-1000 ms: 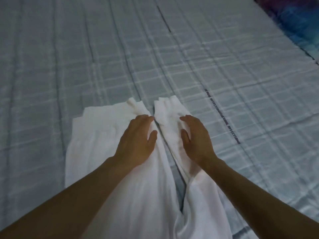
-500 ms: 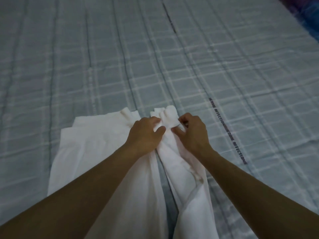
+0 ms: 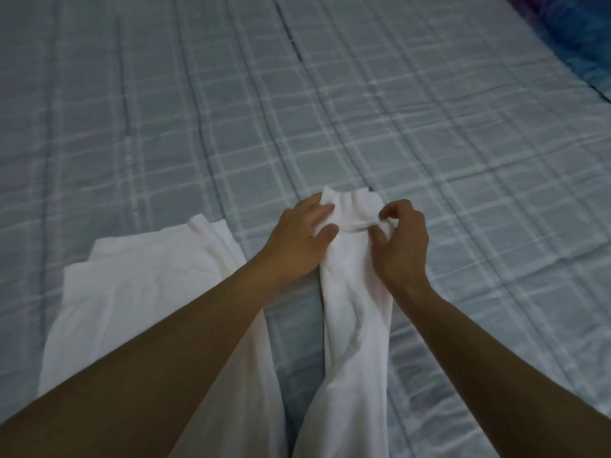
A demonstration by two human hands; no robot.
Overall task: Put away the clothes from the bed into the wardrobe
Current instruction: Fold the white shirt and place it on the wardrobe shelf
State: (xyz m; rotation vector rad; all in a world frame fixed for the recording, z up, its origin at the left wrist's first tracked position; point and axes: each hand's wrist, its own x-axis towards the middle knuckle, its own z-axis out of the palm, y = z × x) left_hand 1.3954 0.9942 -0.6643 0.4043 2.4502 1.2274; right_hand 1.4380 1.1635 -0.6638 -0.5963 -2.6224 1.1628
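The left hand (image 3: 297, 241) and right hand (image 3: 401, 247) each pinch one side of the far end of the white garment's (image 3: 139, 292) narrow part (image 3: 357, 312), with fingers curled on the cloth. The bed (image 3: 463, 143) carries the garment by its near edge, the broad part lying flat to the left. This looks like straightening before folding. Next, the narrow part likely needs laying smooth over the broad one, both pinches kept level. No wardrobe is in view.

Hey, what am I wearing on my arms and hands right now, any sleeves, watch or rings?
Nothing visible. The left hand and right hand are bare, with no gloves, rings or watch showing. No sleeve shows anywhere on the arms within the frame.
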